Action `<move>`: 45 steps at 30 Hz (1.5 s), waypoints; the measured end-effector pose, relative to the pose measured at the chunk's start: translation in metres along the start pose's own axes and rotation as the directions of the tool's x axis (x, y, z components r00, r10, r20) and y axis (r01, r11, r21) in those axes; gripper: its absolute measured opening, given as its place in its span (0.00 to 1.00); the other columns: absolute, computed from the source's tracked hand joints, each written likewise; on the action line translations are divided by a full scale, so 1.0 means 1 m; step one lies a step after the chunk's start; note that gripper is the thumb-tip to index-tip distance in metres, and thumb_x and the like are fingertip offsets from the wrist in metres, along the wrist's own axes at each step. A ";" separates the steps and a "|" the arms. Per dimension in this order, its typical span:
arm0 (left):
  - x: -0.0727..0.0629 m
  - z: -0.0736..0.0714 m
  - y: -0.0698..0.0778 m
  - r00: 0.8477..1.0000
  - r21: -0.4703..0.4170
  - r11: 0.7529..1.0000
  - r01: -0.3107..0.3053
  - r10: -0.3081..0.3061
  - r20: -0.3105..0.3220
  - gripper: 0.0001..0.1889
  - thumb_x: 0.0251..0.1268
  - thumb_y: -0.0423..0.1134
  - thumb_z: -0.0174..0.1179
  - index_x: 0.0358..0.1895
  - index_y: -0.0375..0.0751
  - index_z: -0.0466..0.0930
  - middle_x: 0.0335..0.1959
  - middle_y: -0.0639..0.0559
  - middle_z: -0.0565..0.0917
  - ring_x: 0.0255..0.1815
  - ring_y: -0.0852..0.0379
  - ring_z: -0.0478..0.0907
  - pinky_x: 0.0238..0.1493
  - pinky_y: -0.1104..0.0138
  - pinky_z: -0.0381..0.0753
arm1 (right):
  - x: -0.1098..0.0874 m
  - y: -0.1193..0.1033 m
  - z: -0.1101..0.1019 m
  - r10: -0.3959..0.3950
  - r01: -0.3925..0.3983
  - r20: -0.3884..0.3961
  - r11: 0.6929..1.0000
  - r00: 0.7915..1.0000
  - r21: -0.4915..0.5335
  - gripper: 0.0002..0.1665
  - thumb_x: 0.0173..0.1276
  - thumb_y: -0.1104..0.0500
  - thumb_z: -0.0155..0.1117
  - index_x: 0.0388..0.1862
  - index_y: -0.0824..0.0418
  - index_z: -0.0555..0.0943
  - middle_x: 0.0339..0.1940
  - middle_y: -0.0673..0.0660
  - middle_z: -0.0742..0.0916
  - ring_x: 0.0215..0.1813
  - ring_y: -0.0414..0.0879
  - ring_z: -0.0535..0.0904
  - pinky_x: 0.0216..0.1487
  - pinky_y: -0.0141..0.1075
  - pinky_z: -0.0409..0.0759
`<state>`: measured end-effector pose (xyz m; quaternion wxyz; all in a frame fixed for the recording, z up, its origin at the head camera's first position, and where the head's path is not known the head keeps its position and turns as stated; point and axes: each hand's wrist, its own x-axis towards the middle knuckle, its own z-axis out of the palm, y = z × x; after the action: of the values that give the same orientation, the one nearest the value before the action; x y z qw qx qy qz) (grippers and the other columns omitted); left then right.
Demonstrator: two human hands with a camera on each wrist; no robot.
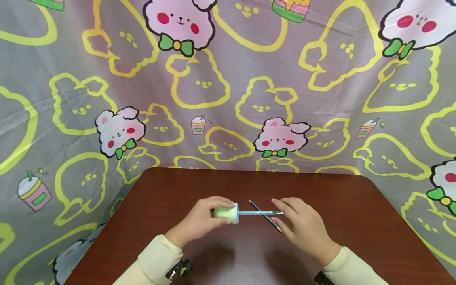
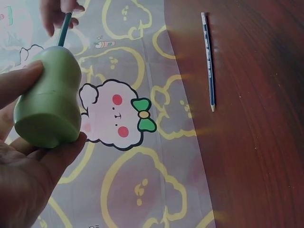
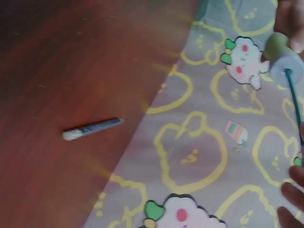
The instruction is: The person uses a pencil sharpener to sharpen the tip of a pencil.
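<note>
My left hand (image 1: pixel 203 217) grips a light green, rounded pencil sharpener (image 1: pixel 221 213), thumb and fingers on opposite sides. From its pale end a teal pencil (image 1: pixel 254 213) sticks out toward the right; the inserted tip is hidden. My right hand (image 1: pixel 306 225) is at the pencil's free end, thumb and index finger spread apart on either side of it. Whether they touch it is unclear. In the left wrist view, the sharpener (image 2: pixel 50 97) shows its rounded base, and the right fingertips (image 2: pixel 68 5) are by the pencil's far end.
A dark blue pencil (image 2: pixel 209 61) lies on the brown table (image 1: pixel 171 186), beyond and below the held pencil in the head view. A patterned cloth (image 1: pixel 228 91) hangs around the table's back and sides.
</note>
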<state>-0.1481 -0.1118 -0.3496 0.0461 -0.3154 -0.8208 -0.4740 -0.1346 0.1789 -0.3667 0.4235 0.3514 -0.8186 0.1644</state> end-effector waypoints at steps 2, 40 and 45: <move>0.000 -0.001 0.000 1.000 -0.011 1.000 0.013 -0.013 0.001 0.18 0.50 0.30 0.71 0.48 0.37 0.85 0.49 0.46 0.84 0.50 0.50 0.80 0.49 0.67 0.77 | -0.001 0.002 0.004 -0.102 0.099 -0.093 0.995 0.990 -0.031 0.25 0.76 0.45 0.48 0.48 0.62 0.84 0.36 0.53 0.84 0.37 0.48 0.80 0.36 0.40 0.78; 0.004 0.002 0.007 0.999 0.018 1.000 -0.008 0.007 0.043 0.18 0.51 0.27 0.70 0.49 0.35 0.85 0.49 0.48 0.84 0.51 0.50 0.80 0.45 0.69 0.79 | 0.003 0.000 -0.014 0.139 -0.154 0.184 0.986 0.973 0.070 0.25 0.69 0.43 0.60 0.56 0.56 0.81 0.45 0.49 0.84 0.47 0.45 0.80 0.41 0.41 0.79; 0.005 0.002 0.007 0.999 -0.011 1.000 0.006 -0.006 0.033 0.18 0.51 0.28 0.71 0.49 0.35 0.85 0.48 0.47 0.85 0.51 0.50 0.80 0.46 0.70 0.78 | 0.003 0.004 -0.008 -0.210 0.206 -0.095 0.977 0.973 -0.046 0.21 0.76 0.50 0.51 0.45 0.62 0.85 0.34 0.52 0.85 0.34 0.47 0.80 0.35 0.40 0.78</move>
<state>-0.1483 -0.1057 -0.3435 0.0294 -0.3208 -0.8197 -0.4736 -0.1340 0.1852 -0.3595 0.4847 0.4189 -0.7581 0.1216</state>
